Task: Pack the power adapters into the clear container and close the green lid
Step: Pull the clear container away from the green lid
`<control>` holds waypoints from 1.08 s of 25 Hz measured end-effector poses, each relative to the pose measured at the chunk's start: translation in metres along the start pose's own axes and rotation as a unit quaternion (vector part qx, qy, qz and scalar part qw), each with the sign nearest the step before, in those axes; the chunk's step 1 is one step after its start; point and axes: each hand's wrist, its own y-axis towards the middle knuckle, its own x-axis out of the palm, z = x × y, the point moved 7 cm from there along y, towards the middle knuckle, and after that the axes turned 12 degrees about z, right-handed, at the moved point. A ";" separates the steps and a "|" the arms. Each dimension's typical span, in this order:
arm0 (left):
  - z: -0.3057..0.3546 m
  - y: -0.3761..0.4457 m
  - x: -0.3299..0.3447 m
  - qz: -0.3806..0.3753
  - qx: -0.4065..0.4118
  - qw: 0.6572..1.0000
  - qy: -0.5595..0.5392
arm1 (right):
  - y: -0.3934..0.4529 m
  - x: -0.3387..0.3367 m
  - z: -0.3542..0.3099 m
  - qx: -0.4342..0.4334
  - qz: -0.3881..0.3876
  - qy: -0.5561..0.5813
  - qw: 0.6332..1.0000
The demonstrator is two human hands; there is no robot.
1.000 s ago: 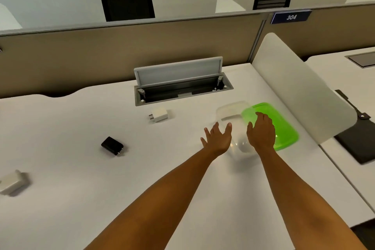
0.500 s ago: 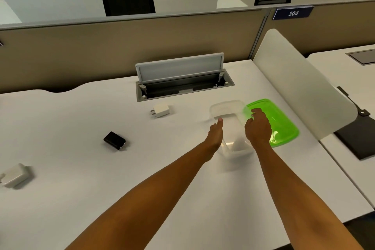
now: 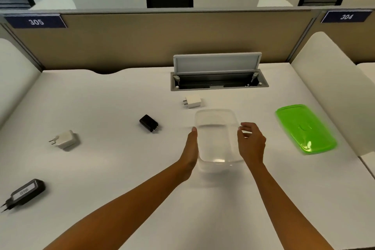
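The empty clear container (image 3: 216,138) stands on the white desk between my two hands. My left hand (image 3: 191,148) presses flat against its left wall, and my right hand (image 3: 251,142) grips its right rim with the fingertips. The green lid (image 3: 304,128) lies apart on the desk, to the right of the container. Several power adapters lie loose: a small white one (image 3: 193,101) just beyond the container, a small black one (image 3: 148,123) to its left, a white one with round pins (image 3: 65,139) farther left, and a long black one (image 3: 27,192) at the near left.
An open cable hatch (image 3: 219,79) sits in the desk behind the container. White side dividers (image 3: 324,79) bound the desk right and left, and a tan partition (image 3: 162,42) closes the back. The desk's near edge runs below my forearms.
The container has slid left, away from the green lid, with both hands on its sides. The view has swung left, bringing more adapters into sight.
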 end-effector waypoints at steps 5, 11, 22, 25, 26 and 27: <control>-0.001 -0.012 -0.078 0.067 0.050 0.996 -0.030 | -0.049 0.043 -0.022 0.004 -0.068 0.052 0.996; -0.014 -0.013 -0.129 0.131 0.033 0.990 -0.047 | -0.081 0.076 -0.037 -0.007 -0.113 0.056 0.992; -0.020 0.001 -0.170 0.198 0.088 0.976 -0.030 | -0.088 0.093 -0.043 -0.030 -0.141 0.003 0.990; -0.033 0.010 -0.197 0.261 0.151 0.948 0.106 | -0.075 0.102 -0.069 -0.094 -0.132 -0.003 0.987; -0.037 0.015 -0.208 0.276 0.167 0.935 0.149 | -0.071 0.111 -0.082 -0.116 -0.140 0.002 0.983; -0.041 0.021 -0.218 0.286 0.181 0.922 0.190 | -0.067 0.122 -0.095 -0.132 -0.150 0.011 0.980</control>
